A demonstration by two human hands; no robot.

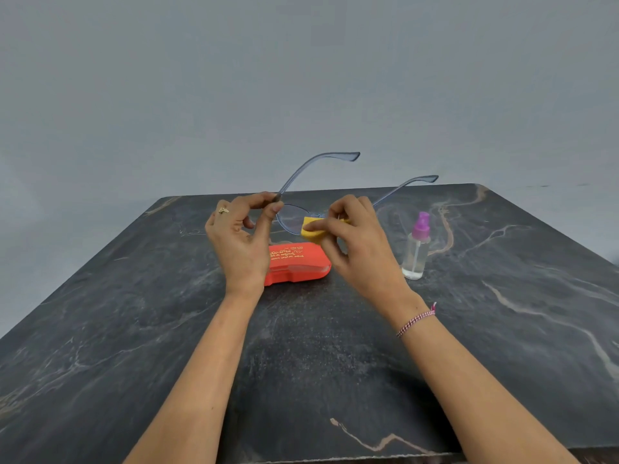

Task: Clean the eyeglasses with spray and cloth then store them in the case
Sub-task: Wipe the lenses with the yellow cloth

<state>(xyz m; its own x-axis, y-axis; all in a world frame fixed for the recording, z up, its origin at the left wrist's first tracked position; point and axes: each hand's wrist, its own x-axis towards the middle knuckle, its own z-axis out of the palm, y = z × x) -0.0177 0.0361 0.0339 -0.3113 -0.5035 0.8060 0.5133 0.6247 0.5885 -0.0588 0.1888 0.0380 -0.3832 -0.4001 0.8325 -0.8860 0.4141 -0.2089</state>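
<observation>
Dark marble table (301, 363), grey wall behind. My left hand (239, 236) pinches the glasses (291, 220) at the hinge, lifting them between my hands. My right hand (355, 242) pinches the yellow cloth (313, 231) around the lens on its side. The frame looks light and brittle, the lenses slick, so I'd grip at the hinge and rub gently. The case (298, 262) lies under my hands, the spray (417, 249) just right of my right hand.

Glasses (321, 182): translucent blue-grey frame. Cloth (310, 231): yellow. Case (296, 264): orange-red with gold lettering. Spray bottle (416, 252): clear body, purple top. Tabletop (318, 356): dark grey marble pattern with pale and tan veins. Wall (301, 78): plain grey.
</observation>
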